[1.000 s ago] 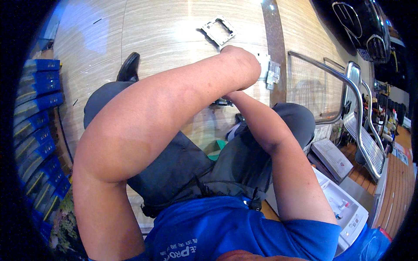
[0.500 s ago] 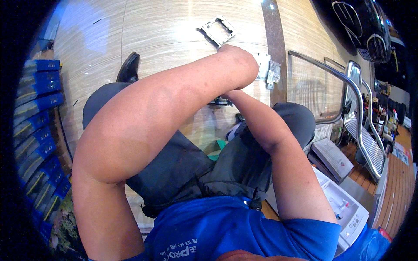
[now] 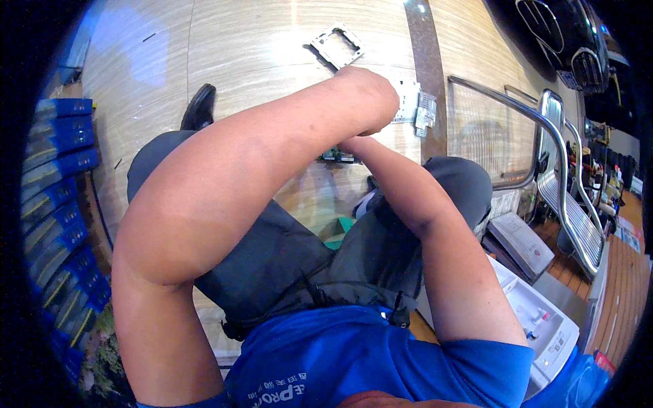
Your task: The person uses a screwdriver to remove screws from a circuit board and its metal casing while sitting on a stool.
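Observation:
My left hand [image 3: 367,98] is curled closed, knuckles upward, above a small dark and green assembly [image 3: 333,155] on the floor. What it holds is hidden beneath it. My right hand [image 3: 355,144] reaches in just below the left, close to that assembly, with its fingers mostly covered. Beyond my hands lies a square metal frame [image 3: 320,43] with a cut-out centre. White flat pieces [image 3: 407,102] and a grey finned part [image 3: 426,112] lie to their right.
My black shoe [image 3: 196,109] is at left. Blue boxes [image 3: 61,160] are stacked along the left edge. At right are a chrome-framed chair [image 3: 558,177], flat cartons [image 3: 517,245], a white water dispenser [image 3: 544,326] and a dark car [image 3: 564,41] at the top.
My hands have moved slightly up and left, still close together. The whole view has shifted a little, with the floor items appearing slightly further left.

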Demonstrator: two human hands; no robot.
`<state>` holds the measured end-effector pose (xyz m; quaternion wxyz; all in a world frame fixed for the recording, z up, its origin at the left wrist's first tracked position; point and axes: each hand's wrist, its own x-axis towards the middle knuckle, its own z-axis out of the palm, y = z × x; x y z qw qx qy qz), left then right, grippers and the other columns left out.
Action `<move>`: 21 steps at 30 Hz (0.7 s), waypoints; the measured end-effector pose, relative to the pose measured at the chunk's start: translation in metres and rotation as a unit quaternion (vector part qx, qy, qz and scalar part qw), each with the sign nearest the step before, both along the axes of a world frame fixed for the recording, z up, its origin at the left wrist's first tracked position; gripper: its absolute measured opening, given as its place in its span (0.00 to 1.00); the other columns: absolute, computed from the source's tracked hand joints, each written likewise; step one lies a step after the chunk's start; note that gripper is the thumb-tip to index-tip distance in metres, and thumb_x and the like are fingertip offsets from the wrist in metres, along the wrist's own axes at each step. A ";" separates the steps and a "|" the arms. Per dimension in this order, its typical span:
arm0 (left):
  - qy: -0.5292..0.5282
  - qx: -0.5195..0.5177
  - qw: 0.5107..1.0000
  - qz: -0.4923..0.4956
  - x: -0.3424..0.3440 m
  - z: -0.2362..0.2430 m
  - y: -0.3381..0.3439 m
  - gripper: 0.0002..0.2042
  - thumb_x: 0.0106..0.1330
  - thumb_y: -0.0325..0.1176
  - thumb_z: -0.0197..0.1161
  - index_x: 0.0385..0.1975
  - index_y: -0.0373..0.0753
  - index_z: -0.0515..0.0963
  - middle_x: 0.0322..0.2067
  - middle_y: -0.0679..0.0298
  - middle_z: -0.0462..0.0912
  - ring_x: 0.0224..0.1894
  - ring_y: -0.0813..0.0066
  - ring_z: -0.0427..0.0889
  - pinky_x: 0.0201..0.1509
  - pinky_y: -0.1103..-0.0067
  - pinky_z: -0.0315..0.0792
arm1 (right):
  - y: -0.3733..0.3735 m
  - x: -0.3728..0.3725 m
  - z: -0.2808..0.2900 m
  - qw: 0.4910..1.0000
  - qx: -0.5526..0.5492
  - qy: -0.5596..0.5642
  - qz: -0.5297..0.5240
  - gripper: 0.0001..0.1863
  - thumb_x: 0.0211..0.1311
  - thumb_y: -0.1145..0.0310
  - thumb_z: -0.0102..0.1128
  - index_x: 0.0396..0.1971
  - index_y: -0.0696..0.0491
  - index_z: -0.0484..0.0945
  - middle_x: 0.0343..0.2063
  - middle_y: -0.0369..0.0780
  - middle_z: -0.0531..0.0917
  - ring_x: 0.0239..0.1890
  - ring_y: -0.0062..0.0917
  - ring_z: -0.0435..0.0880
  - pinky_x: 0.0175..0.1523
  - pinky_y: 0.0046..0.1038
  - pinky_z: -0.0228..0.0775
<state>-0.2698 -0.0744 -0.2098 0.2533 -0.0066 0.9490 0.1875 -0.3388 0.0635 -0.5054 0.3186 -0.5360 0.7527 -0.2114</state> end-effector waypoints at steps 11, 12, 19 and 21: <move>-0.043 -0.022 0.999 0.018 0.004 0.005 -0.008 0.14 0.53 0.29 0.71 0.41 0.44 0.87 0.44 0.60 0.87 0.47 0.64 0.86 0.45 0.67 0.79 | 0.006 -0.003 0.020 0.983 0.081 -0.115 -0.119 0.21 0.67 0.57 0.51 0.56 0.47 0.77 0.56 0.42 0.81 0.61 0.35 0.76 0.61 0.32 0.69; -0.042 -0.021 0.999 0.016 0.003 0.004 -0.007 0.14 0.53 0.29 0.71 0.41 0.44 0.87 0.44 0.60 0.87 0.47 0.64 0.86 0.45 0.67 0.79 | 0.007 -0.005 0.021 0.979 0.087 -0.124 -0.134 0.21 0.67 0.56 0.51 0.56 0.47 0.77 0.56 0.42 0.81 0.61 0.35 0.76 0.61 0.32 0.69; -0.029 -0.017 0.999 0.013 -0.002 0.003 -0.002 0.14 0.53 0.29 0.70 0.41 0.43 0.87 0.44 0.59 0.87 0.46 0.64 0.86 0.45 0.67 0.80 | 0.013 -0.002 0.028 0.978 0.032 -0.127 -0.159 0.22 0.68 0.58 0.51 0.61 0.45 0.74 0.58 0.42 0.79 0.64 0.35 0.73 0.67 0.32 0.63; -0.034 -0.012 0.999 0.012 -0.003 0.002 -0.002 0.13 0.53 0.29 0.70 0.41 0.43 0.87 0.44 0.59 0.87 0.46 0.64 0.86 0.45 0.67 0.80 | 0.005 0.005 0.030 0.987 0.037 -0.081 -0.135 0.23 0.67 0.60 0.52 0.62 0.44 0.72 0.60 0.43 0.78 0.65 0.36 0.72 0.68 0.33 0.62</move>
